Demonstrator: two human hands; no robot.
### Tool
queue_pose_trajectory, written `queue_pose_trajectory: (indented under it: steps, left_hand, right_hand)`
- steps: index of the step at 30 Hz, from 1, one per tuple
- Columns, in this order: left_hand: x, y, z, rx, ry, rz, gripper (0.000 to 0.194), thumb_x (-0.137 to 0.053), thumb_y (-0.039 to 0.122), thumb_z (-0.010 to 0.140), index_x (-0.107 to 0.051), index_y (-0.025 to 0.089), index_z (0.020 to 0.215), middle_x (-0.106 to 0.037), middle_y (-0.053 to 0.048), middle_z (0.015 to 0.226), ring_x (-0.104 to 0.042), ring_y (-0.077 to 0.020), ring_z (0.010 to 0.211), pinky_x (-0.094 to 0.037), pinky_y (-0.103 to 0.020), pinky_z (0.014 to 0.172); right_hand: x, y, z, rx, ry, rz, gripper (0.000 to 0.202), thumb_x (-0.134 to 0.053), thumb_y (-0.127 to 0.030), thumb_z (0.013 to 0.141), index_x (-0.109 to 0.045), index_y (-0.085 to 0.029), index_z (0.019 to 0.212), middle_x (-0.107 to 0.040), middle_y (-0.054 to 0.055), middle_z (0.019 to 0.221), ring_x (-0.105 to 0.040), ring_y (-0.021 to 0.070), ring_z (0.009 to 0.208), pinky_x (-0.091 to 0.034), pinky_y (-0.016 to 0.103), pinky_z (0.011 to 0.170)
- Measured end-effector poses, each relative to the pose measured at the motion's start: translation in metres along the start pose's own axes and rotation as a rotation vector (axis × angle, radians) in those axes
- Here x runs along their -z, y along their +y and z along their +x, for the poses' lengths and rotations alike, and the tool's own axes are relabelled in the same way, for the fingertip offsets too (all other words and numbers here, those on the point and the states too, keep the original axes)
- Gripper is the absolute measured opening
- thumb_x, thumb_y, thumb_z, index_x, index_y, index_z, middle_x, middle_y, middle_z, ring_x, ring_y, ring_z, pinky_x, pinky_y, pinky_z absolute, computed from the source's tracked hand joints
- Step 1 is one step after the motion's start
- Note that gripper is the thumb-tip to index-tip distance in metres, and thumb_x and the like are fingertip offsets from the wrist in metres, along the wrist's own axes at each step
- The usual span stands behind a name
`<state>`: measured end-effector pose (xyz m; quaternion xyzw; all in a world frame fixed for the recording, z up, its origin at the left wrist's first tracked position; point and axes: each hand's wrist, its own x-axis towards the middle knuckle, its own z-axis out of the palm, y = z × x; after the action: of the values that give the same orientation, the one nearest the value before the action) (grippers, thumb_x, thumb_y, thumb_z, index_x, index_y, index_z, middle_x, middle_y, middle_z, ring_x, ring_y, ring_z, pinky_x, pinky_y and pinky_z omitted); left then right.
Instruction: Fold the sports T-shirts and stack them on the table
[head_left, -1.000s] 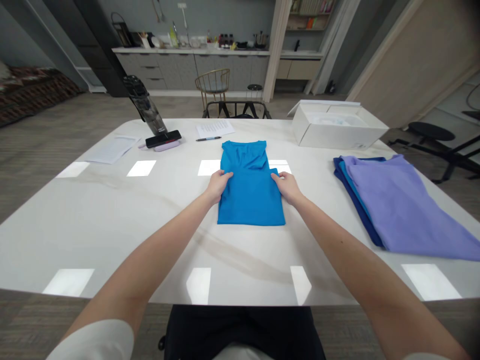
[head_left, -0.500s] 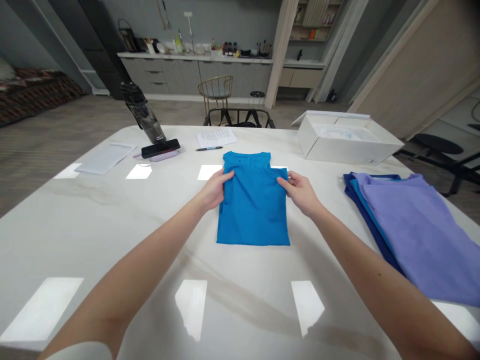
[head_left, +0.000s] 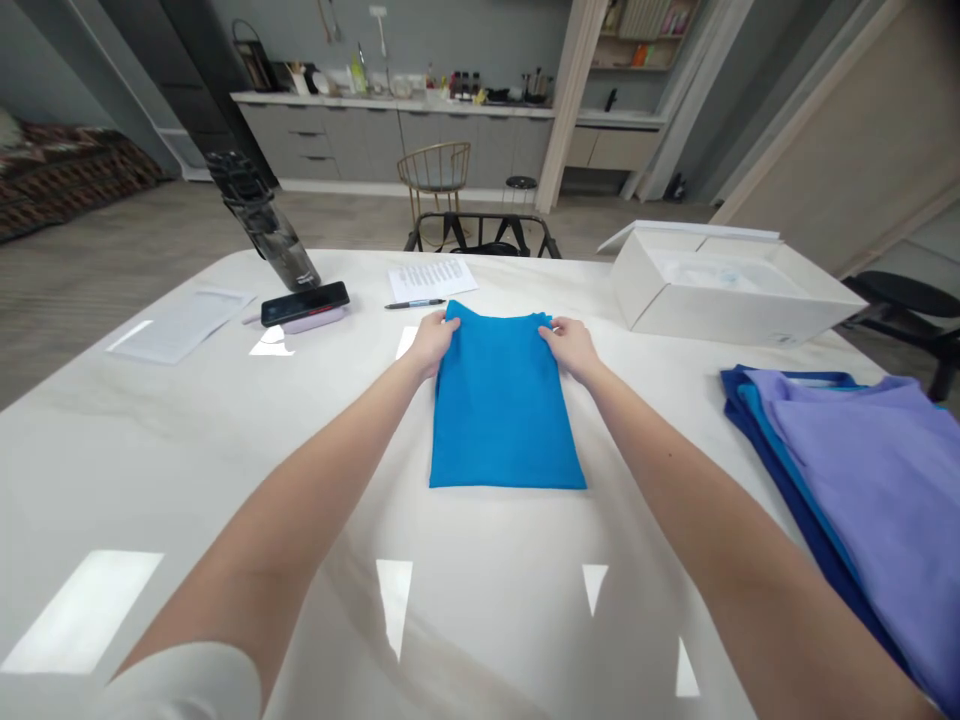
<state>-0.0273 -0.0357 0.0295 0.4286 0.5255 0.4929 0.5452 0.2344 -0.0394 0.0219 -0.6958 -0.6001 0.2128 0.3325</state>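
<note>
A blue shirt (head_left: 504,405), folded into a compact near-rectangle, lies in the middle of the white table. My left hand (head_left: 433,343) pinches its far left corner between thumb and fingers. At the far right corner, my right hand (head_left: 570,346) grips the cloth the same way. The far edge dips slightly between the two hands, and the near edge rests straight and flat on the table. Which parts of the shirt are tucked inside the fold is hidden.
To the right lies a pile of clothes, a lavender shirt (head_left: 862,480) on top of blue ones. Behind it stands an open white box (head_left: 735,290). A printed sheet (head_left: 433,277), a pen (head_left: 415,303), a phone (head_left: 305,303), paper (head_left: 176,325) and a handheld vacuum (head_left: 274,235) are toward the back.
Both hands have moved away from me to the far corners, pulling the upper layer over the collar part that showed before. My right hand has also shifted left. The view has shifted slightly.
</note>
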Motion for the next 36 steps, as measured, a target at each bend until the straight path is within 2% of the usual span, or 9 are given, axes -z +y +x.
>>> queue_pose_trajectory:
  steps: [4, 8, 11, 13, 15, 20, 26, 31, 36]
  left_hand:
    - [-0.004, 0.012, 0.021, -0.094, 0.045, 0.111, 0.025, -0.056, 0.024, 0.092, -0.065, 0.015, 0.114, -0.073, -0.011, 0.102, -0.071, -0.0273, 0.098, -0.057, -0.046, 0.092]
    - [-0.014, 0.008, 0.019, -0.337, 0.263, 0.535, 0.043, -0.054, 0.01, 0.088, -0.057, 0.013, 0.131, -0.059, -0.019, 0.138, -0.054, -0.032, 0.133, -0.039, -0.048, 0.117]
    - [-0.031, 0.0, 0.008, -0.554, 0.065, 0.78, 0.045, -0.047, 0.009, 0.091, -0.058, 0.016, 0.134, -0.053, -0.017, 0.146, -0.046, -0.0307, 0.141, -0.03, -0.045, 0.123]
    - [-0.043, -0.008, 0.005, -0.521, -0.109, 0.915, 0.041, -0.042, 0.016, 0.096, -0.061, 0.016, 0.133, -0.056, -0.017, 0.145, -0.048, -0.0317, 0.14, -0.028, -0.05, 0.124]
    - [-0.05, -0.017, 0.008, -0.426, -0.182, 1.036, 0.043, -0.04, 0.023, 0.099, -0.06, 0.018, 0.137, -0.054, -0.016, 0.151, -0.043, -0.0334, 0.145, -0.021, -0.057, 0.125]
    - [-0.046, -0.035, 0.018, -0.352, -0.143, 1.204, 0.057, -0.038, 0.043, 0.102, -0.046, 0.024, 0.155, -0.031, -0.008, 0.169, -0.02, -0.0316, 0.158, -0.01, -0.054, 0.128]
    - [-0.041, -0.037, 0.016, -0.291, -0.061, 1.197, 0.069, -0.04, 0.064, 0.097, -0.046, 0.029, 0.156, -0.027, -0.007, 0.17, -0.015, -0.0352, 0.159, -0.003, -0.058, 0.127]
    - [-0.046, -0.03, 0.005, -0.431, -0.043, 1.137, 0.052, -0.045, 0.042, 0.1, -0.058, 0.02, 0.144, -0.043, -0.016, 0.16, -0.027, -0.0371, 0.153, -0.011, -0.059, 0.126]
    - [-0.06, -0.026, -0.024, -0.471, -0.169, 1.098, 0.042, -0.036, 0.017, 0.099, -0.072, 0.014, 0.122, -0.062, -0.02, 0.138, -0.05, -0.0328, 0.137, -0.035, -0.049, 0.117]
  right_hand:
    - [0.0, -0.005, 0.019, 0.055, 0.09, -0.029, 0.033, -0.051, -0.042, 0.094, -0.069, -0.017, 0.106, -0.067, 0.005, 0.078, -0.062, 0.0237, 0.078, -0.048, 0.035, 0.077]
    - [-0.012, -0.012, 0.02, 0.027, 0.105, -0.247, 0.041, -0.051, -0.033, 0.094, -0.063, -0.013, 0.127, -0.067, 0.019, 0.12, -0.06, 0.0341, 0.111, -0.047, 0.047, 0.095]
    - [-0.029, -0.025, 0.007, 0.254, 0.105, -0.331, 0.047, -0.041, -0.025, 0.098, -0.056, -0.012, 0.14, -0.056, 0.02, 0.142, -0.05, 0.0336, 0.131, -0.039, 0.048, 0.11]
    - [-0.042, -0.035, -0.001, 0.401, -0.049, -0.35, 0.05, -0.03, -0.022, 0.101, -0.055, -0.014, 0.143, -0.054, 0.016, 0.149, -0.047, 0.0289, 0.138, -0.034, 0.045, 0.117]
    - [-0.054, -0.04, -0.006, 0.403, -0.201, -0.411, 0.053, -0.025, -0.025, 0.104, -0.051, -0.017, 0.15, -0.046, 0.012, 0.159, -0.039, 0.028, 0.146, -0.027, 0.049, 0.122]
    - [-0.066, -0.037, -0.006, 0.218, -0.259, -0.554, 0.059, -0.023, -0.041, 0.107, -0.031, -0.026, 0.163, -0.022, 0.004, 0.171, -0.018, 0.0302, 0.157, -0.01, 0.059, 0.125]
    - [-0.05, -0.021, -0.006, 0.04, -0.25, -0.546, 0.07, -0.016, -0.061, 0.104, -0.021, -0.029, 0.166, -0.009, 0.004, 0.174, -0.005, 0.0308, 0.159, -0.005, 0.067, 0.123]
    - [-0.04, -0.016, -0.016, -0.042, -0.179, -0.548, 0.078, -0.017, -0.066, 0.102, -0.02, -0.022, 0.167, -0.009, 0.009, 0.173, -0.009, 0.0345, 0.158, -0.002, 0.068, 0.122]
    - [-0.045, -0.031, -0.039, 0.117, -0.07, -0.57, 0.061, -0.025, -0.036, 0.106, -0.036, -0.013, 0.16, -0.019, 0.013, 0.171, -0.015, 0.0324, 0.157, -0.007, 0.062, 0.124]
